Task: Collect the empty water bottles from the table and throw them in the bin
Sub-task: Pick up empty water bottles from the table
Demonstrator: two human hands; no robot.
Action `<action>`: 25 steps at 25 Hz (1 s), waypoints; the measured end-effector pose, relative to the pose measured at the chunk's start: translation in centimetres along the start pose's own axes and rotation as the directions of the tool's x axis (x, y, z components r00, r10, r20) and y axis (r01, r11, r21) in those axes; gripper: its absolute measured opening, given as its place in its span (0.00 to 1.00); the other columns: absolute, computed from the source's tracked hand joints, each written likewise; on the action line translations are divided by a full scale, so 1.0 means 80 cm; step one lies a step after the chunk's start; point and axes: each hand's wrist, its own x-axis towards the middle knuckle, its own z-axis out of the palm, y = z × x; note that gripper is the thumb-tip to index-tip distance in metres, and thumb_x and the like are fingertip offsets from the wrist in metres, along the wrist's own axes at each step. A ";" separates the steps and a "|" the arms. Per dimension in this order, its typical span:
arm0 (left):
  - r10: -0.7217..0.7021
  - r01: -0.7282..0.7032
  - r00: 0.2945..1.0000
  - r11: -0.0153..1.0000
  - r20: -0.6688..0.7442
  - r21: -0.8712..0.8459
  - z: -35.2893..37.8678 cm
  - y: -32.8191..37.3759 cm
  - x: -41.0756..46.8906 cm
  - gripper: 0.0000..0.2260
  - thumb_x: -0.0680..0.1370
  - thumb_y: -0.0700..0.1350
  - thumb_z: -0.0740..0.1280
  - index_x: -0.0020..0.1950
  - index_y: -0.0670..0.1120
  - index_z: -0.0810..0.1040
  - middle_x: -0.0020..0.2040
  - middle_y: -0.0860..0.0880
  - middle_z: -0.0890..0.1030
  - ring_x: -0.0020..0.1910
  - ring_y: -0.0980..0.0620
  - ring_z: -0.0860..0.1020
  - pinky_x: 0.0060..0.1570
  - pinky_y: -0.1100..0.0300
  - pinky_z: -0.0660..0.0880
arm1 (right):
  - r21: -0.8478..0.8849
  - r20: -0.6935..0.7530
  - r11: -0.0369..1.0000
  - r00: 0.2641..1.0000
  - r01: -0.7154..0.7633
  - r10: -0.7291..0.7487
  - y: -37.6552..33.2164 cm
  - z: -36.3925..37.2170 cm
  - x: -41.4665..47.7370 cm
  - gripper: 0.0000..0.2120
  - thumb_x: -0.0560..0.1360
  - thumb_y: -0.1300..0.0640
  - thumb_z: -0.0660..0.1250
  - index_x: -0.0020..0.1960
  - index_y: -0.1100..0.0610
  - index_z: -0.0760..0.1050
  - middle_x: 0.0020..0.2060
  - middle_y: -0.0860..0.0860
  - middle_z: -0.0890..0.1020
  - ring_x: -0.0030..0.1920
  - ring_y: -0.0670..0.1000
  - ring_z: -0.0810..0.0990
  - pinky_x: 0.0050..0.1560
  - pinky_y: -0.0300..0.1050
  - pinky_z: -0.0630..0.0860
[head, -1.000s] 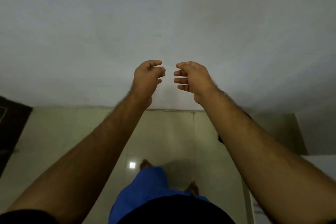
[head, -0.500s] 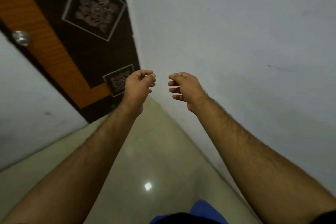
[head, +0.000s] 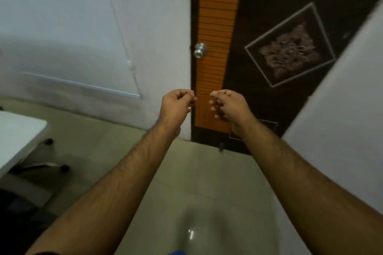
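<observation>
Both arms reach straight out in front of me at chest height. My left hand [head: 177,104] has its fingers curled in toward the palm and holds nothing. My right hand [head: 228,105] is curled the same way, a small gap apart from the left, also with nothing in it. No water bottle and no bin show in this view. A corner of a white table [head: 18,130] juts in at the left edge; nothing stands on the part I see.
A dark wooden door [head: 269,51] with an orange strip and a round metal knob [head: 200,50] stands straight ahead, closed. White walls flank it; the right wall [head: 342,120] is close. Black chair legs with castors [head: 47,163] sit under the table on the tiled floor.
The view has swung left from a bare white wall to the door, which now sits in the centre. The table and chair have come into sight. Both hands stay raised, curled and without load.
</observation>
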 end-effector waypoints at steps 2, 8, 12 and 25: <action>-0.010 0.009 0.985 1.000 -0.170 -0.011 -0.047 0.005 0.043 0.05 0.79 0.43 0.65 0.47 0.49 0.81 0.45 0.47 0.85 0.48 0.49 0.84 0.43 0.58 0.76 | -0.064 0.119 0.998 0.993 0.005 0.002 -0.015 0.054 0.058 0.10 0.80 0.54 0.65 0.57 0.58 0.79 0.42 0.50 0.82 0.40 0.48 0.79 0.39 0.43 0.76; 0.011 -0.029 0.854 0.999 -0.520 -0.028 -0.229 0.008 0.167 0.04 0.77 0.41 0.67 0.44 0.49 0.80 0.41 0.49 0.83 0.41 0.52 0.81 0.42 0.59 0.74 | -0.118 0.483 0.992 0.875 0.037 0.025 -0.045 0.274 0.208 0.06 0.78 0.54 0.67 0.51 0.55 0.79 0.41 0.51 0.82 0.38 0.49 0.80 0.38 0.43 0.76; -0.029 -0.014 0.726 0.998 -0.687 -0.057 -0.361 0.011 0.246 0.04 0.77 0.40 0.66 0.48 0.46 0.81 0.42 0.48 0.83 0.42 0.52 0.80 0.44 0.58 0.75 | -0.142 0.613 0.989 0.788 0.030 0.064 -0.057 0.446 0.286 0.04 0.79 0.55 0.67 0.50 0.55 0.76 0.41 0.53 0.81 0.37 0.50 0.78 0.37 0.44 0.77; -0.059 -0.013 0.287 0.998 -0.956 -0.066 -0.695 0.023 0.477 0.07 0.78 0.39 0.66 0.52 0.43 0.83 0.46 0.43 0.85 0.48 0.48 0.82 0.41 0.61 0.76 | -0.173 0.928 0.969 0.360 0.176 0.100 -0.092 0.929 0.482 0.06 0.79 0.54 0.66 0.46 0.53 0.78 0.41 0.51 0.82 0.40 0.49 0.78 0.39 0.45 0.77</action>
